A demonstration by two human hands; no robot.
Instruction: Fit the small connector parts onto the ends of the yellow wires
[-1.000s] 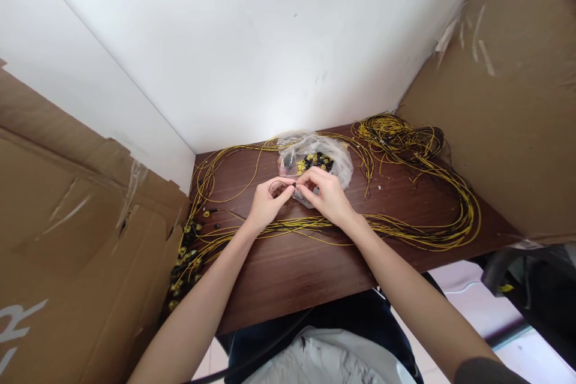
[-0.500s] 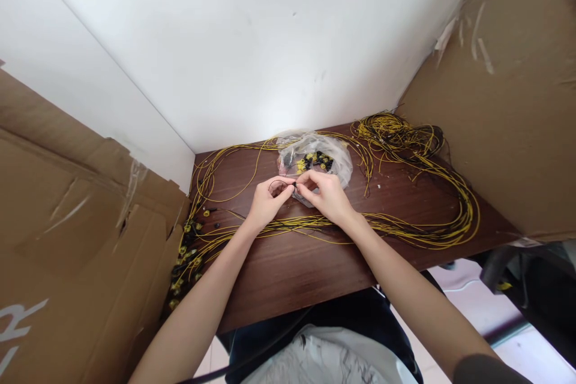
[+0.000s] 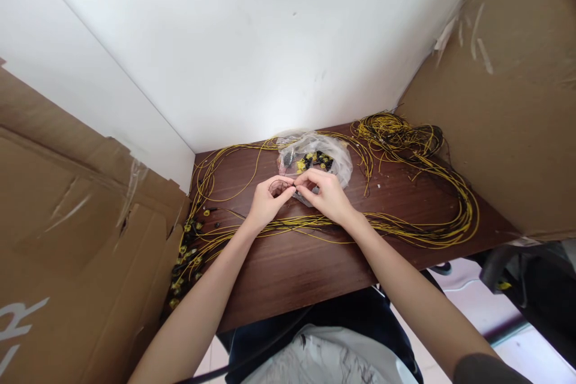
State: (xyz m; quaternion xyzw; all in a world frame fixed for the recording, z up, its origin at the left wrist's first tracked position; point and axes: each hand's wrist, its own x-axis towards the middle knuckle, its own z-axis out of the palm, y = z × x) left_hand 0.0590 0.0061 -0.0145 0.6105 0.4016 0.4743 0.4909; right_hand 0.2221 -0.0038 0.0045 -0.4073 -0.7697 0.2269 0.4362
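My left hand (image 3: pixel 268 200) pinches a thin black wire (image 3: pixel 272 183), which loops up between its thumb and forefinger. Fingertip to fingertip with it, my right hand (image 3: pixel 326 193) is closed in a pinch on a small black part, mostly covered by the fingers. Both hands hover just in front of a clear plastic bag (image 3: pixel 342 163). Inside the bag lie several small black and yellow connector pieces (image 3: pixel 315 160). Beneath my wrists a bundle of yellow and black wires (image 3: pixel 405 229) runs across the brown table (image 3: pixel 292 276).
Tangled wire ends (image 3: pixel 391 132) heap up at the back right. Wires with black and yellow connectors (image 3: pixel 186 252) crowd the left edge. Cardboard (image 3: pixel 90 240) walls the left side, another cardboard sheet (image 3: pixel 508 102) the right, and a white panel (image 3: pixel 270 54) the back.
My fingertips have drawn closer together, and the small black part between them is more covered now. Everything else on the table lies as before.
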